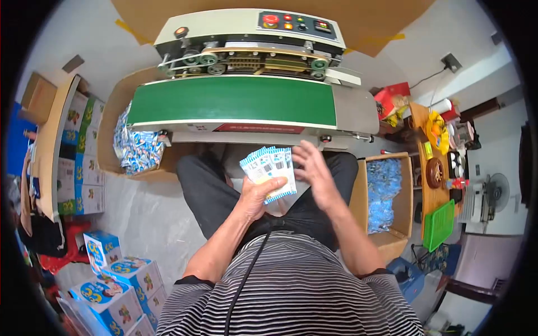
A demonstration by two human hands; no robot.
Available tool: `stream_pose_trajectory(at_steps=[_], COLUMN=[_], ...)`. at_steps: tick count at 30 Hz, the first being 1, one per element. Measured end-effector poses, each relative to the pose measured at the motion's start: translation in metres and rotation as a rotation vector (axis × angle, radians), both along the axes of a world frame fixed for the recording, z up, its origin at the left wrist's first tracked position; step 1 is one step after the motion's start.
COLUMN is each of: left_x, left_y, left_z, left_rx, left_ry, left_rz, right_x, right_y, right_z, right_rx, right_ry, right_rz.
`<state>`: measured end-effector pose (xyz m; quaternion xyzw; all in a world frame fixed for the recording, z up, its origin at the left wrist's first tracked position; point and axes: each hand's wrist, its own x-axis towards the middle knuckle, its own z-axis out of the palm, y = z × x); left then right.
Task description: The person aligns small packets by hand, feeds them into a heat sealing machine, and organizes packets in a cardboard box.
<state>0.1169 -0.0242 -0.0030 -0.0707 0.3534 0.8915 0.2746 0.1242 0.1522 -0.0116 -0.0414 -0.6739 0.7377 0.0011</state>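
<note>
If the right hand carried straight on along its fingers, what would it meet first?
Likely the right edge of the packets in the left hand; if the right hand slips past, the machine's front panel. Depth is unclear.

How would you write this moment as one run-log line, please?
left hand: holds fanned blue-and-white printed packets | right hand: open beside them, blurred | ahead: flat green conveyor belt | right side: open brown cardboard box

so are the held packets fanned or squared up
Slightly fanned: the packets in the left hand show staggered top edges.
</note>
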Motion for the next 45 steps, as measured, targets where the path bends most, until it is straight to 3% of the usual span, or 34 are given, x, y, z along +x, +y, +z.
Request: stream_pose_trajectory(at_steps=[2, 6, 9, 13, 17, 20, 22, 25, 29, 34, 38, 41, 45], left_x=[0.004, 0.005, 0.000, 0.017, 0.027, 0.032, 0.033, 0.033, 0.039, 0.055, 0.062, 0.066, 0.075], left_y=[0.012, 0.002, -0.009, -0.015, -0.027, -0.029, -0.033, -0.030, -0.027, -0.032, -0.043, -0.049, -0.053], left_z=[-0.011, -0.011, -0.009, -0.026, -0.025, -0.013, -0.005, -0.001, -0.006, -0.020, -0.030, -0.032, -0.025], left_rx=[-0.030, -0.066, -0.126, -0.265, -0.315, -0.265, -0.075, 0.053, 0.090, -0.019, -0.025, -0.034, -0.062], left_ry=[0.031, 0.055, 0.126, 0.209, 0.259, 0.276, 0.139, 0.082, 0.080, 0.074, 0.107, 0.157, 0.203], left_rz=[0.050, 0.035, 0.065, 0.157, 0.170, 0.093, 0.092, 0.105, 0.161, 0.266, 0.273, 0.258, 0.255], right_x=[0.001, -0.007, -0.007, 0.006, 0.005, 0.008, 0.010, 0.016, 0.028, 0.044, 0.049, 0.051, 0.051], right_y=[-0.014, -0.023, -0.012, -0.032, -0.048, -0.044, -0.044, -0.055, -0.061, -0.057, -0.065, -0.078, -0.069], right_z=[-0.005, 0.007, 0.019, 0.025, -0.002, -0.006, -0.003, 0.007, 0.011, -0.004, 0.004, 0.021, 0.016], right_rx=[-0.086, 0.154, 0.518, 0.250, -0.017, -0.034, -0.038, 0.288, 0.140, 0.074, 0.376, -0.059, -0.012], right_ry=[-0.001, -0.007, 0.044, 0.038, -0.192, -0.208, -0.210, 0.147, 0.152, 0.278, 0.267, 0.102, -0.003], right_rz=[-0.004, 0.154, 0.428, 0.253, 0.390, 0.342, 0.312, 0.073, -0.078, -0.021, 0.108, 0.014, 0.152])
